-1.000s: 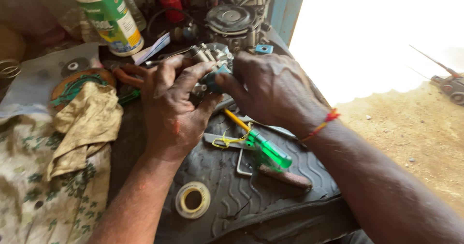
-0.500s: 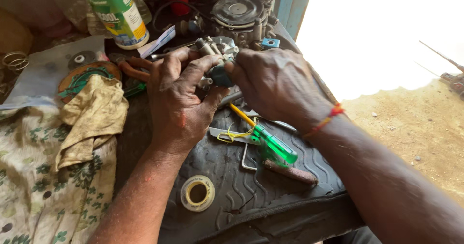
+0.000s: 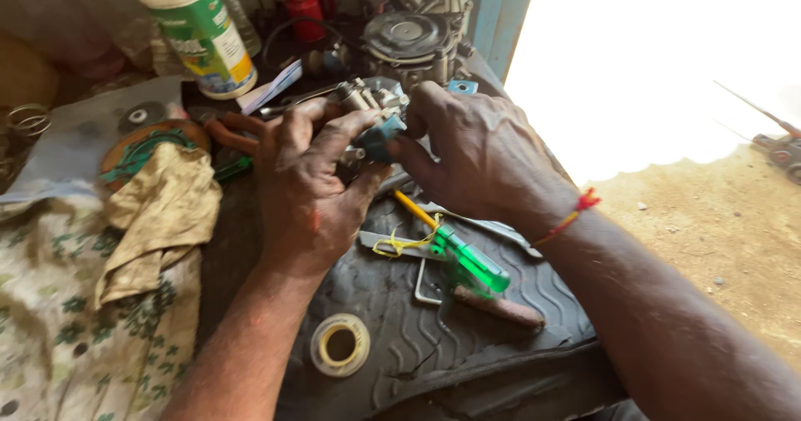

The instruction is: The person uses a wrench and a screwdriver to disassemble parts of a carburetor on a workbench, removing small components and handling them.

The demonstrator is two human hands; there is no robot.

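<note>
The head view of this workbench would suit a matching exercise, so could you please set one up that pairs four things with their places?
Things:
1. roll of tape
2. green-handled screwdriver
3. white and green bottle
4. small metal part

Places:
A. standing at the far left of the bench
B. held between the left hand and the right hand
C. lying flat on the tyre tread, near the left forearm
D. lying on the tyre tread below the right hand

Pairs: 1-C, 2-D, 3-A, 4-B
</note>
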